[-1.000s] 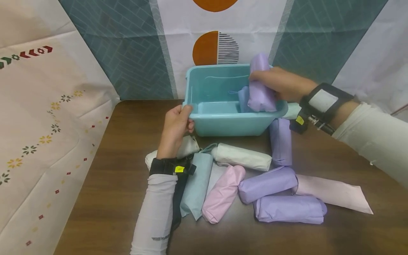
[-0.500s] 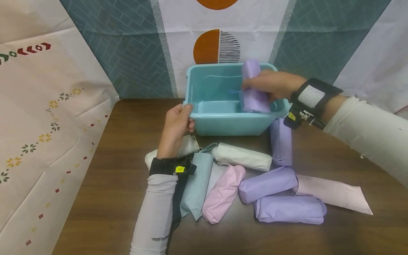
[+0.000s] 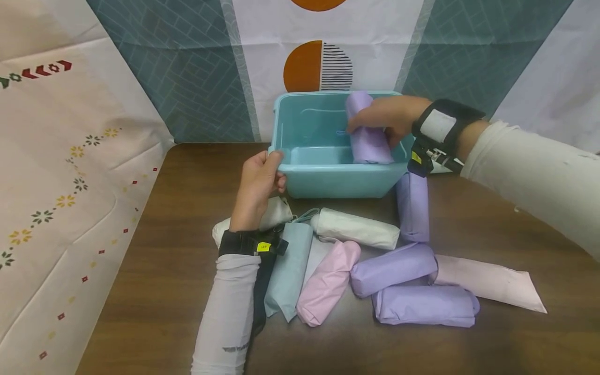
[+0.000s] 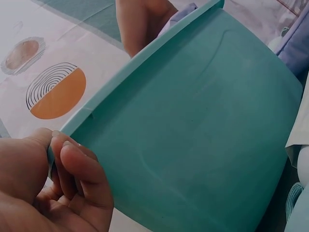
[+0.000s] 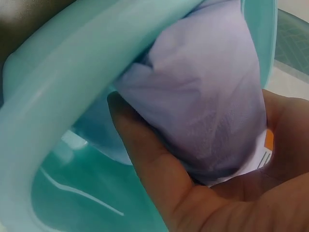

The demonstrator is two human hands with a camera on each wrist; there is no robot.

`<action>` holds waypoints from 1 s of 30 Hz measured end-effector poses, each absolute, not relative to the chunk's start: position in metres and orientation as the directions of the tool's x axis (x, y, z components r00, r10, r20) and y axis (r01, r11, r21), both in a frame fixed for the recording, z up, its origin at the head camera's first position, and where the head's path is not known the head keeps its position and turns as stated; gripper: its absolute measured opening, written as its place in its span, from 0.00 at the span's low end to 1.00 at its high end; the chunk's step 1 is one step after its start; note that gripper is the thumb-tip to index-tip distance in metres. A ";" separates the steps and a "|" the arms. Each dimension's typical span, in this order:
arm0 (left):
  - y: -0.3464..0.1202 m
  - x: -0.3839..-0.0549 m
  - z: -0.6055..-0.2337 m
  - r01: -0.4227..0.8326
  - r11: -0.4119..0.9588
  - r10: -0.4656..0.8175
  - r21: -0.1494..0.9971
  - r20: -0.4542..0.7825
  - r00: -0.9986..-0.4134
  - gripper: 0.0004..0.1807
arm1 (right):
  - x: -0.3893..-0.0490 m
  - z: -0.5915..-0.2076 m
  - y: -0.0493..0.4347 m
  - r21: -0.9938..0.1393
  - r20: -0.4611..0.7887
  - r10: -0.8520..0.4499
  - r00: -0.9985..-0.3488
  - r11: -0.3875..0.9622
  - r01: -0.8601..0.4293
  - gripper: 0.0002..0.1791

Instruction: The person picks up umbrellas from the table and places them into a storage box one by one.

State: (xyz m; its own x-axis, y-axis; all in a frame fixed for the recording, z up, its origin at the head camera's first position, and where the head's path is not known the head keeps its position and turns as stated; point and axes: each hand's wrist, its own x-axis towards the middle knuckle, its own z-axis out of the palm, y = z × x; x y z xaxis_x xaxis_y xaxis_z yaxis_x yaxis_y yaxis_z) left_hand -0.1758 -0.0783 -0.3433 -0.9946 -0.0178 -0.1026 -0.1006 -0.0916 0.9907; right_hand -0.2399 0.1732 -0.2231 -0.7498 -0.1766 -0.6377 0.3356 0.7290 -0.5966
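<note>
My right hand (image 3: 396, 117) grips a lilac folded umbrella (image 3: 370, 146) in its sleeve and holds it tilted inside the right part of the light-blue plastic bin (image 3: 335, 182). In the right wrist view, thumb and fingers lie on either side of the umbrella (image 5: 212, 92), its near end close to the bin's rim (image 5: 72, 77). Beneath it a blue umbrella (image 5: 104, 130) lies in the bin, mostly hidden in the head view. My left hand (image 3: 258, 182) pinches the bin's front left corner; the left wrist view shows thumb and curled fingers (image 4: 84, 169) at the rim.
Before the bin lie more sleeved umbrellas: white (image 3: 356, 229), grey-blue (image 3: 289, 271), pink (image 3: 330, 284), and several purple ones (image 3: 426, 305). A flat pale pink sleeve (image 3: 492, 281) lies at right on the wooden table (image 3: 154, 291). A patterned cloth (image 3: 197, 78) hangs behind the bin.
My right hand has moved left and slightly lower with the lilac umbrella, which now covers most of the blue one in the head view. The left hand keeps its hold on the bin.
</note>
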 end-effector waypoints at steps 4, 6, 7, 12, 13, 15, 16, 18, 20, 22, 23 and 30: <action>-0.079 -0.176 -0.343 -0.109 -0.095 -0.015 0.990 -0.111 -0.994 0.13 | -0.242 -0.226 0.170 -0.571 -0.642 -0.151 -0.752 0.749 0.337 0.42; -0.079 -0.176 -0.344 -0.113 -0.093 -0.011 0.989 -0.114 -0.993 0.14 | -0.242 -0.227 0.169 -0.554 -0.640 -0.141 -0.756 0.766 0.327 0.42; -0.079 -0.176 -0.344 -0.113 -0.092 -0.009 0.989 -0.114 -0.993 0.14 | -0.241 -0.227 0.168 -0.545 -0.638 -0.139 -0.757 0.777 0.316 0.41; -0.080 -0.176 -0.344 -0.105 -0.082 -0.009 0.991 -0.106 -0.994 0.14 | -0.239 -0.225 0.166 -0.517 -0.633 -0.149 -0.760 0.811 0.272 0.40; -0.080 -0.176 -0.344 -0.103 -0.082 -0.008 0.991 -0.104 -0.995 0.14 | -0.240 -0.225 0.166 -0.514 -0.631 -0.146 -0.762 0.815 0.269 0.40; -0.080 -0.176 -0.344 -0.102 -0.089 -0.007 0.991 -0.103 -0.995 0.14 | -0.241 -0.225 0.165 -0.516 -0.630 -0.143 -0.763 0.812 0.274 0.40; -0.079 -0.176 -0.344 -0.103 -0.095 -0.007 0.990 -0.104 -0.995 0.13 | -0.241 -0.226 0.164 -0.515 -0.628 -0.142 -0.765 0.813 0.272 0.40; -0.079 -0.176 -0.344 -0.105 -0.095 -0.007 0.990 -0.106 -0.994 0.13 | -0.242 -0.229 0.164 -0.508 -0.629 -0.134 -0.765 0.816 0.275 0.39; -0.079 -0.176 -0.344 -0.111 -0.092 -0.008 0.990 -0.112 -0.994 0.13 | -0.243 -0.232 0.163 -0.502 -0.634 -0.136 -0.761 0.821 0.272 0.39; -0.079 -0.176 -0.344 -0.116 -0.087 -0.009 0.989 -0.118 -0.993 0.13 | -0.244 -0.235 0.162 -0.499 -0.632 -0.138 -0.763 0.826 0.263 0.39; -0.079 -0.176 -0.344 -0.117 -0.080 -0.008 0.990 -0.118 -0.993 0.14 | -0.244 -0.236 0.162 -0.500 -0.628 -0.135 -0.766 0.825 0.264 0.39; -0.080 -0.176 -0.343 -0.103 -0.063 -0.010 0.993 -0.104 -0.995 0.16 | -0.240 -0.243 0.162 -0.540 -0.603 -0.151 -0.783 0.800 0.262 0.37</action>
